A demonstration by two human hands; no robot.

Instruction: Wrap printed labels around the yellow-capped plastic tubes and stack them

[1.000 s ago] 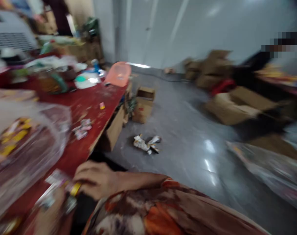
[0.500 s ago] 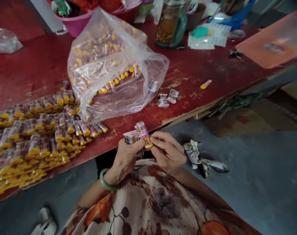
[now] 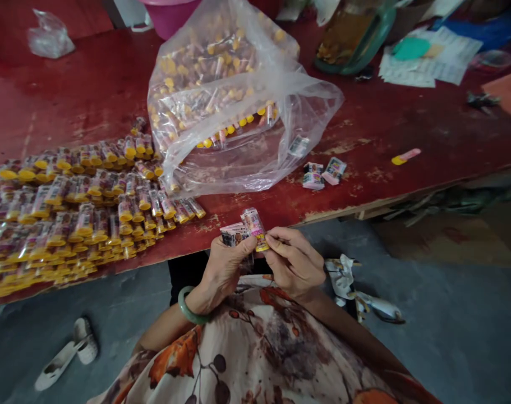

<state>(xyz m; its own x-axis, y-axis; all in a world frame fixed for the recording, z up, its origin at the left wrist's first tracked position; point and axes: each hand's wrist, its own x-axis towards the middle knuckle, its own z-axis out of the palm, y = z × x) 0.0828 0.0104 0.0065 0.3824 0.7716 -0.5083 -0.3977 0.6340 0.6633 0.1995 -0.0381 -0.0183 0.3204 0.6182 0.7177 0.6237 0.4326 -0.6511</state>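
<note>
My left hand point(image 3: 228, 261) is closed around a small stack of printed labels point(image 3: 233, 233), its thumb pressing a small clear tube with a yellow cap point(image 3: 253, 225) against them. With bent fingers, my right hand point(image 3: 296, 259) pinches the tube near its yellow end. A printed label shows on the tube. Just beyond my hands, on the red table, lie two small bundles of labels point(image 3: 313, 176). A large clear plastic bag point(image 3: 221, 73) full of yellow-capped tubes lies behind them. To the left, many labelled tubes point(image 3: 84, 219) are stacked in rows.
The red table point(image 3: 364, 134) has its front edge just past my hands. A single pink and yellow tube point(image 3: 405, 156) lies on the right. Farther back stand a glass jug point(image 3: 351, 36) and papers point(image 3: 432, 59). Slippers point(image 3: 86, 340) are on the floor.
My view has turned left and dipped a little, so the table's things appear farther right. Both hands keep nearly the same hold on the tube and the labels.
</note>
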